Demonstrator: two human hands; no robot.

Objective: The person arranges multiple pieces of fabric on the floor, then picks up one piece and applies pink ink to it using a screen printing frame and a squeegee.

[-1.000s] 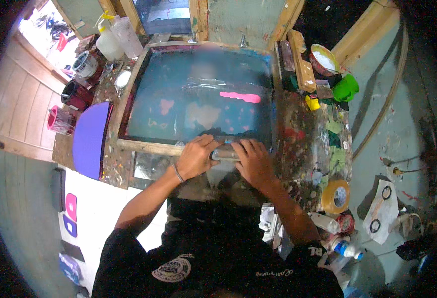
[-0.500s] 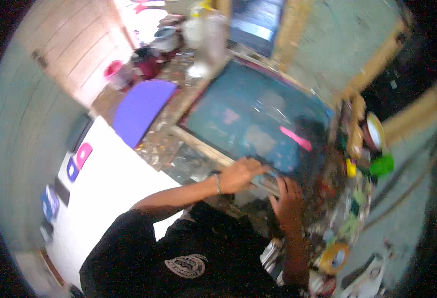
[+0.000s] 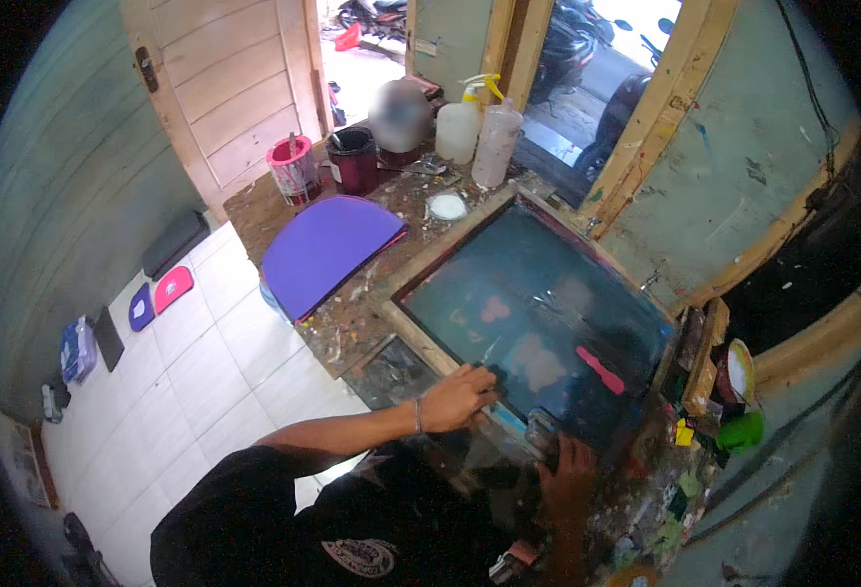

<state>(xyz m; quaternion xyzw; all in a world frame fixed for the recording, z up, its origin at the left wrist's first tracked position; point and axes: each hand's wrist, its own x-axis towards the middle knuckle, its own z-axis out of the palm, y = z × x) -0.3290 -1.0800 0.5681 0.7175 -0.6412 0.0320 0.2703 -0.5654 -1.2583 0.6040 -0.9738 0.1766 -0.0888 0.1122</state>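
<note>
A screen-printing frame point(image 3: 416, 326) with a wooden border and blue-grey mesh lies in front of me on the worktable. My left hand point(image 3: 458, 398) is curled over its near edge, fingers pressed together on the wood. At the near right corner, my right hand point(image 3: 569, 476) has its fingers against a small grey, shiny thing point(image 3: 541, 430); its kind is unclear. A pale blue strip point(image 3: 508, 421) runs along the frame's edge between my hands. On the mesh rests a pink, slim tool point(image 3: 601, 371), its kind not plain.
Purple half-round sheets point(image 3: 331, 249) lie stacked left of the frame. Behind stand a pink paint bucket point(image 3: 294, 171), a dark red bucket point(image 3: 353, 162) and a spray bottle point(image 3: 497, 142). A green cup point(image 3: 740, 431) and cluttered wood pieces point(image 3: 701, 357) sit at the right.
My view has shifted and become sharper. My right hand has moved lower and away from my left hand, toward the frame's near right corner, with the grey thing at its fingers.
</note>
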